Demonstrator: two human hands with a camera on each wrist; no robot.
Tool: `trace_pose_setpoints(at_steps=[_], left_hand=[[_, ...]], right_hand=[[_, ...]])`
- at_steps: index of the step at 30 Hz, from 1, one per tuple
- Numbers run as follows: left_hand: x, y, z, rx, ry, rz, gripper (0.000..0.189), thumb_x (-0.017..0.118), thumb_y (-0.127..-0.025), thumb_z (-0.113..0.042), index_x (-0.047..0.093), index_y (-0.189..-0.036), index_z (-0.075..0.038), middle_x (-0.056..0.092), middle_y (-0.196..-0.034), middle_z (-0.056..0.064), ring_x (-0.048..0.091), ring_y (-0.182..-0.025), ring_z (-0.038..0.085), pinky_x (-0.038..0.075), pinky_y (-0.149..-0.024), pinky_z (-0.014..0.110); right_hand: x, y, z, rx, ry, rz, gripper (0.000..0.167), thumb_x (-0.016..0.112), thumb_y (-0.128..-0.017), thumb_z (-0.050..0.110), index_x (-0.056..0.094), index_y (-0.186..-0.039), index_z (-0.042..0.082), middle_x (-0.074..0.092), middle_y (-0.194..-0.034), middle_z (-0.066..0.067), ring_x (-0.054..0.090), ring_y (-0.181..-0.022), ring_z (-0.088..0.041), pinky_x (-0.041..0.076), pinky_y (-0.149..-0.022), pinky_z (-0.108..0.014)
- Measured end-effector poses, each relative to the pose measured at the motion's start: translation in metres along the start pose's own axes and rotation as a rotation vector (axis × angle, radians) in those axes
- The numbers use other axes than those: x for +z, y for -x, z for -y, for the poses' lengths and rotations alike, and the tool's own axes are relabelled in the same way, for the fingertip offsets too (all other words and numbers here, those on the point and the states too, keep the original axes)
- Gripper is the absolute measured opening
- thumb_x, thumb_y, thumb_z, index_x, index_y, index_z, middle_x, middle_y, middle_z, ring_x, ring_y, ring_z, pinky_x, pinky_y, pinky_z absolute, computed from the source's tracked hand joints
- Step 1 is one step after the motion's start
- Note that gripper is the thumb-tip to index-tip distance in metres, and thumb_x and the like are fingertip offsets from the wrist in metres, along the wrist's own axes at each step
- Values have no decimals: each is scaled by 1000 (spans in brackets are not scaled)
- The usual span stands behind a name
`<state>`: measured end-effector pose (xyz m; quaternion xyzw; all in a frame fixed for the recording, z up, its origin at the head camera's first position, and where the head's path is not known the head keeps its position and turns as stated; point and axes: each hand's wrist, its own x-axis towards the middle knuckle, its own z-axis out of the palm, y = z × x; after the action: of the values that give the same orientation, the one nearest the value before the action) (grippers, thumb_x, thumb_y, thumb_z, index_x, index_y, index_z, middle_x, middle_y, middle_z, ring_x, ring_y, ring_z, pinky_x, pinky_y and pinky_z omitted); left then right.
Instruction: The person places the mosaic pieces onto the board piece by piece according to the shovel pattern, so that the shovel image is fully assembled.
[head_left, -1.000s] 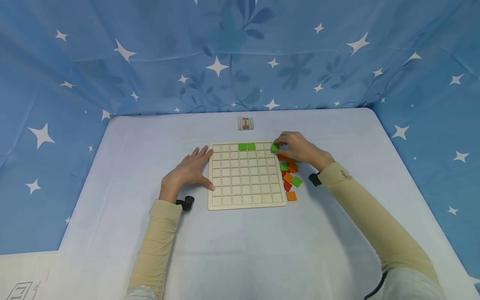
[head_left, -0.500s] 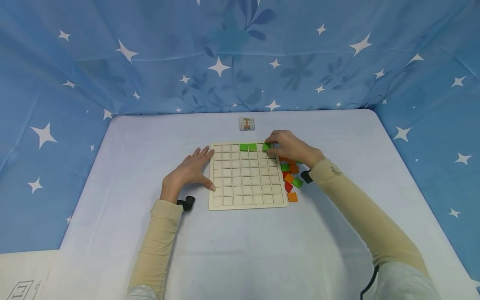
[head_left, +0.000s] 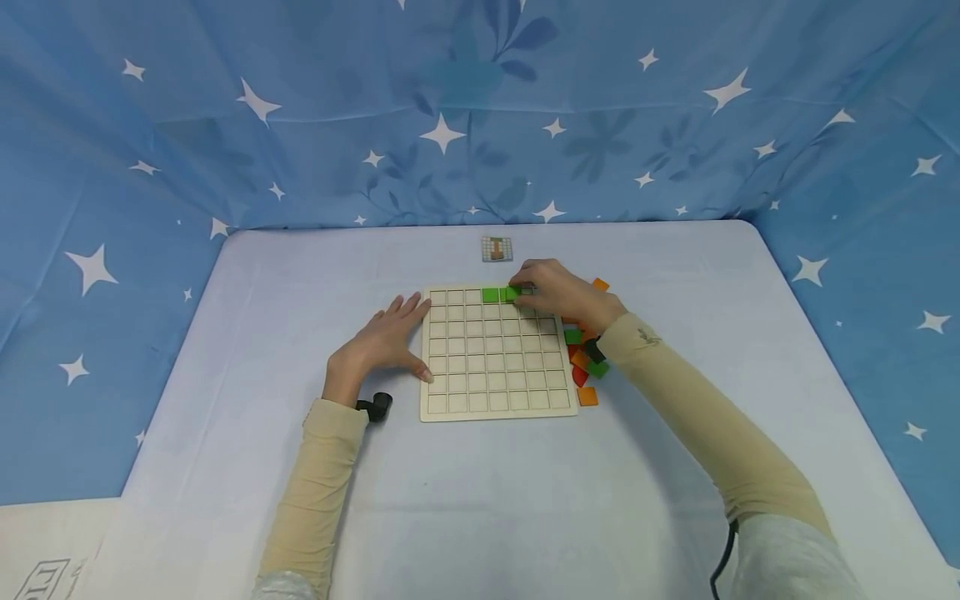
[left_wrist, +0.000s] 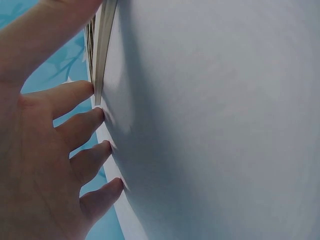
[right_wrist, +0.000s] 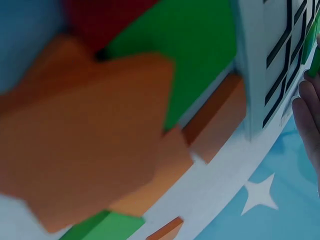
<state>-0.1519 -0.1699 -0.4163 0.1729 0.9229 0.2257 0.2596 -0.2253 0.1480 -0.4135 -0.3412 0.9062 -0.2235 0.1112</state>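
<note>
Gridded board [head_left: 497, 363] on counter [head_left: 487, 500], left hand [head_left: 381, 340] and right hand [head_left: 562, 292] set apart
Board laid flat on white cloth [head_left: 585, 517], its left edge touched by the left hand's spread thumb and fingers; one green square tile [head_left: 513, 294] is pinched by the right hand at the top row, just right of a seated green tile [head_left: 490, 295]; loose orange pieces [head_left: 588, 397], green pieces [head_left: 597, 369] and red pieces [head_left: 580, 377] are strewn along the right edge, partly hidden by the right wrist; a small patterned card [head_left: 497, 249] is placed beyond the far edge
</note>
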Motion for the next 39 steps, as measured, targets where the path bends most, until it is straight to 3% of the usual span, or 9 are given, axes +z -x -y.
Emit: trace_pose_setpoints(at_steps=[25,39], left_hand=[[0,-1,1,-13,-1,-1,128,94,-73,-39,11,-167,-12,-1,-174,10,-7,-161,34,1,-130,56],[0,-2,1,-18,-5,11,128,93,-74,-40,10,-167,-13,-2,-175,9,-8,-161,33,1,-131,55]], right_hand=[[14,-39,23,-62,-24,21,27,77,-93,9,76,-118,-1,72,-112,-15,68,-102,-26,60,-88,-38],[19,-52,30,-64,55,56,26,75,-95,16,77,-118,4,70,-110,-12,65,-98,-24,57,-83,-37]])
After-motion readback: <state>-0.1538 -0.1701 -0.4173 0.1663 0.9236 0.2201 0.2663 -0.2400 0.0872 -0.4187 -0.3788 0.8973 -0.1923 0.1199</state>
